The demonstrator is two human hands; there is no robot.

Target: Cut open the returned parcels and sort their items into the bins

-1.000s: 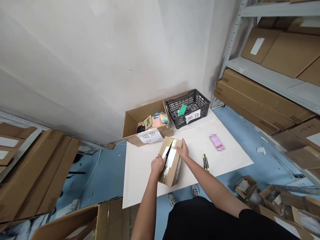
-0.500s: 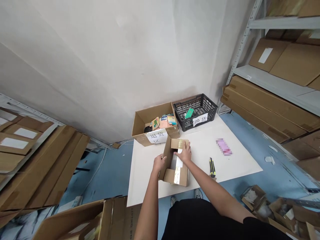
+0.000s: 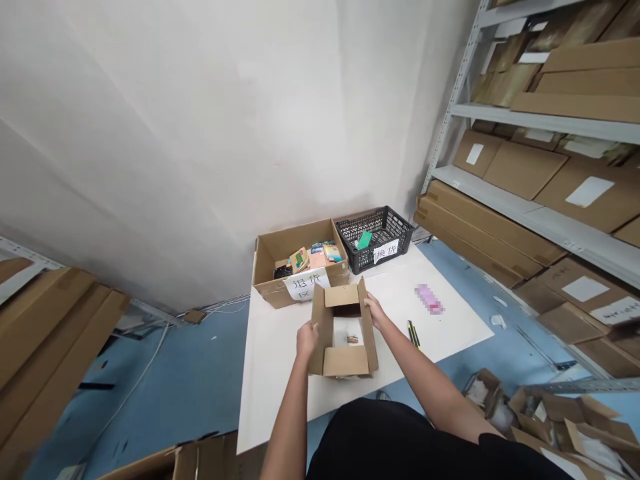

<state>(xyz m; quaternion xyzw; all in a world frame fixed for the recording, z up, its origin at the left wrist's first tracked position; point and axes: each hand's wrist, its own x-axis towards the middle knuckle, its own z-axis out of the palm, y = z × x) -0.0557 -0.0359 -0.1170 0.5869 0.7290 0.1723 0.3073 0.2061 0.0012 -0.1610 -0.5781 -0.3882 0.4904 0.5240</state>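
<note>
A plain white wall [image 3: 200,133] fills the far side, meeting a blue floor [image 3: 190,373]. A white worktop [image 3: 450,327] stands near the corner. On the right, a grey metal shelf [image 3: 540,220] carries flat cartons [image 3: 520,170]. More flat cartons lean at the left [image 3: 45,347]. The light is even.

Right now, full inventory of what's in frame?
small carton: 1, brown, flaps open, centre of table
table: 1, white, middle of view
labelled carton: 1, brown, holds mixed small items, back of table
crate: 1, black mesh, green item inside, right of the labelled carton
utility knife: 1, yellow and black, table right of the small carton
pink item: 1, blurred, table right side
shelf rack: 1, grey, brown flat cartons, right
left hand: on the small carton's left flap
right hand: on its right flap
</note>
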